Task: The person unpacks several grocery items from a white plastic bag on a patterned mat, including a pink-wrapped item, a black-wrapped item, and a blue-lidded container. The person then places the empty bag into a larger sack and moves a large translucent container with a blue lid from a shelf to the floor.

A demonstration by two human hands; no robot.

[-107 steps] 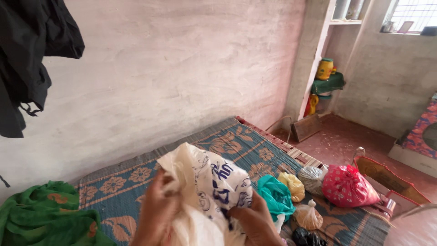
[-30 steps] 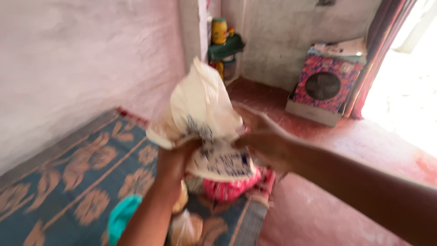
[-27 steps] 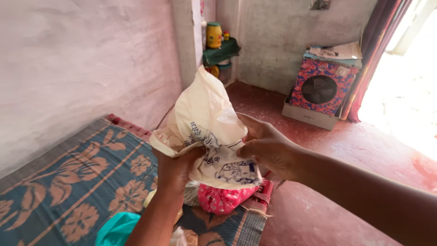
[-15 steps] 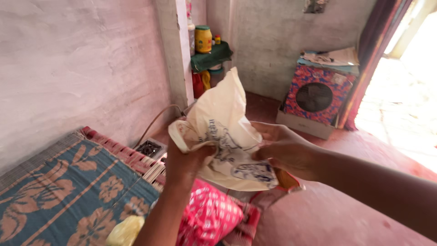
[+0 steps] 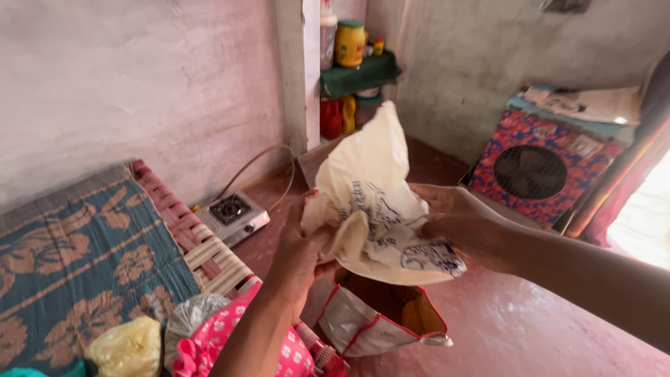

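Note:
Both of my hands hold a crumpled cream plastic bag with blue print [image 5: 373, 202] up in front of me. My left hand [image 5: 301, 248] grips its lower left part. My right hand [image 5: 464, 223] pinches its right side, the arm coming in from the lower right. Directly below the bag an open white carry bag with red trim [image 5: 380, 321] stands on the red floor, its brown inside showing.
A teal and orange patterned mat [image 5: 77, 258] covers the bed at left. A pink tied bag [image 5: 216, 349], a grey bag [image 5: 192, 314] and a yellow bag [image 5: 129, 349] lie at its edge. A small gas stove [image 5: 232, 215] sits on the floor. A patterned box with a round grille [image 5: 541, 167] stands at right.
The view has swung right from the bed toward the floor. My hands carried the cream bag off the mat to above the open carry bag, which has come into view.

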